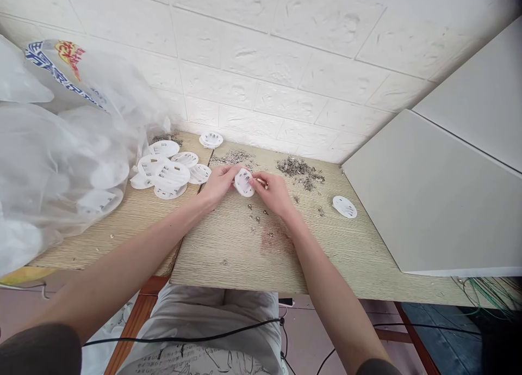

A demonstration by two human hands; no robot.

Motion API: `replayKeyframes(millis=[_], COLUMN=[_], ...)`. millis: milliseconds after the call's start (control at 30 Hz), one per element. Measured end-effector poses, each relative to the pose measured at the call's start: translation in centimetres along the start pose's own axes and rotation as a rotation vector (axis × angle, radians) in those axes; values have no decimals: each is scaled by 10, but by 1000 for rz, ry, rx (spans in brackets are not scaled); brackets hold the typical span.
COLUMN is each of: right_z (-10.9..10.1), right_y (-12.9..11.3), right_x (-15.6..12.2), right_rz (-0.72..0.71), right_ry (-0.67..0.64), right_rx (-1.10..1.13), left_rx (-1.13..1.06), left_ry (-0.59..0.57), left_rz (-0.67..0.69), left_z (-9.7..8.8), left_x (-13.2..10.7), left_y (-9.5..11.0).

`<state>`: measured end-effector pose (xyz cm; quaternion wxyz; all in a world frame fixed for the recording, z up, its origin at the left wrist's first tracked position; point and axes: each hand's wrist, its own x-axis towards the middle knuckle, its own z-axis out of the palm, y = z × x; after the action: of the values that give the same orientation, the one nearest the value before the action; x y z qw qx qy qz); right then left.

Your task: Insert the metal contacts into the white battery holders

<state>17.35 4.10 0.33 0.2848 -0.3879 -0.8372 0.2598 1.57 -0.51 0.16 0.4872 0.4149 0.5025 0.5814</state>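
Note:
A round white plastic disc (243,183) with dark printed marks is held up over the table between my two hands. My left hand (220,186) grips its left edge, with the fingers partly behind it. The thumb and fingers of my right hand (274,191) pinch its right edge; a small piece may be in those fingers, too small to tell. Several small metal pieces (257,219) lie scattered just below. Heaps of similar pieces sit behind my hands: a pale one (234,157) and a darker one (296,166).
Several white discs (172,173) lie piled left, beside a large clear plastic bag (73,163) of more. A small stack (211,140) stands by the wall, and another disc (345,207) lies right. White panels (440,201) bound the right side. A black cable (183,338) crosses my lap.

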Motion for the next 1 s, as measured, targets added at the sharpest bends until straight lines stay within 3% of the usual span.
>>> replayKeyframes(millis=[167, 267, 367, 567, 1000], right_z=[0, -1, -1, 0, -4], right_y=[4, 6, 5, 4, 4], right_x=[-1, -2, -3, -4, -4], right_rz=[-188, -376, -467, -430, -347], right_ry=[173, 183, 164, 158, 226], right_rx=[-110, -214, -256, -245, -174], left_rx=[204, 298, 386, 515, 789], left_ry=[13, 33, 62, 57, 3], left_rz=[118, 223, 306, 457, 553], left_z=[-2, -3, -4, -6, -16], left_x=[2, 2, 1, -2, 2], left_y=[-4, -5, -4, -4, 5])
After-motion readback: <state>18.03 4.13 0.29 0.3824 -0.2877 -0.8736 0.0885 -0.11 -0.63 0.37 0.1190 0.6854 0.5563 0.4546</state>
